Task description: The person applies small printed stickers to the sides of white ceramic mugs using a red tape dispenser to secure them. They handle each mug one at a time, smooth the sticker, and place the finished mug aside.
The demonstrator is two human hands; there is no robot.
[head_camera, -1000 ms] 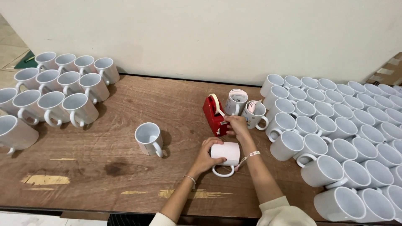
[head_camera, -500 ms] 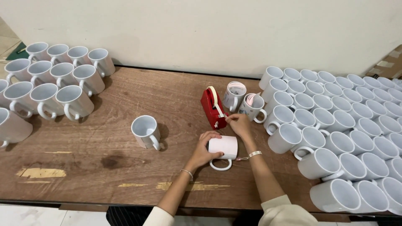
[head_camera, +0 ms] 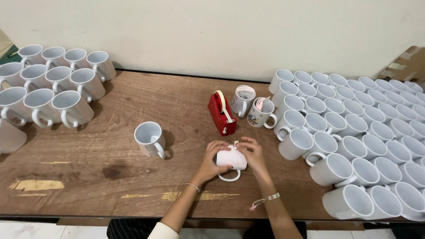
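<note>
1. One white mug is held on its side on the wooden worktop, just in front of the one red tape dispenser.
2. The mug is clasped by both hands, the left hand and the right hand.
3. Two mugs holding rolled prints stand just right of the dispenser.
4. One lone upright mug stands left of it.
</note>
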